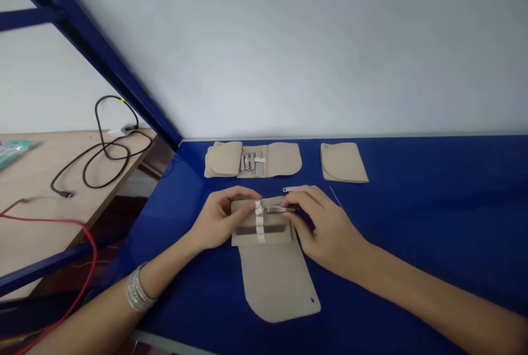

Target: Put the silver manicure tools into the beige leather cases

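Observation:
An unfolded beige manicure case (280,278) lies on the blue table, its rounded flap toward me. A white elastic strap (259,228) runs across its inner panel, and a flat metal strip sits under the strap. With thumb and fingers, my left hand (220,217) grips the case's upper left part at the top of the strap. My right hand (328,231) pinches a silver nail clipper (274,209), whose left end meets the strap's upper loop. Whether that end is inside the loop I cannot tell. Part of the case is hidden behind my right fingers.
Farther back lie an open beige case (284,158) holding several metal tools and a folded case (344,162). A metal piece (291,189) and a thin metal tool (335,197) lie beyond my right hand. Black cable (103,151) and red cable (88,234) are at left.

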A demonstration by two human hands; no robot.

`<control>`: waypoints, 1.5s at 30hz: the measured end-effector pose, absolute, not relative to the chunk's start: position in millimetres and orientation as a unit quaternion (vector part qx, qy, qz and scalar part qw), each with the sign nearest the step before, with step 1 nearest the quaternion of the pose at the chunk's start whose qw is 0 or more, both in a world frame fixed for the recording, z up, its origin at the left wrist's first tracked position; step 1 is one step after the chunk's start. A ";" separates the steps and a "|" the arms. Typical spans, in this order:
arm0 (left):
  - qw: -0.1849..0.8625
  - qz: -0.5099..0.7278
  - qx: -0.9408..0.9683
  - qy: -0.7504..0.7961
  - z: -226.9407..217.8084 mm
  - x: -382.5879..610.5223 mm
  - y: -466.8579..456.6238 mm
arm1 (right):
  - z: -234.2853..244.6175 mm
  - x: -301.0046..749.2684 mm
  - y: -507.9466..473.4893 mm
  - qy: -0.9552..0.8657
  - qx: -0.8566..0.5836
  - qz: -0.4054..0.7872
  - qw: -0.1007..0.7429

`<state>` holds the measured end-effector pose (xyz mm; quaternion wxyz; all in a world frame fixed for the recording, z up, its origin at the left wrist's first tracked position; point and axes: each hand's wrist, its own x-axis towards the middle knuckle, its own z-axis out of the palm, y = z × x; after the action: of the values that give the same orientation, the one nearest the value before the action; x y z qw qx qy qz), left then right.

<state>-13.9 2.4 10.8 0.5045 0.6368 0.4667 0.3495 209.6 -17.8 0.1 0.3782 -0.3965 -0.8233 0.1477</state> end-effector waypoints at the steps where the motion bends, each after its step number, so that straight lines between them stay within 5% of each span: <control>1: 0.501 0.350 0.637 0.470 11.2 -14.3 2.5 | -2.6 209.0 -17.9 -0.825 -0.394 0.133 0.383; 19: 0.435 0.320 0.703 0.462 12.6 -18.3 3.3 | -9.2 204.4 -22.4 -0.849 -0.365 0.061 0.376; 45: 0.518 0.312 0.655 0.453 9.2 -16.0 1.7 | -12.8 203.5 -26.8 -0.816 -0.391 0.102 0.413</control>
<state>-16.0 1.7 9.2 0.5184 0.6546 0.4529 0.3125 203.5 -26.8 -12.8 0.4135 -0.3911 -0.8159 0.1021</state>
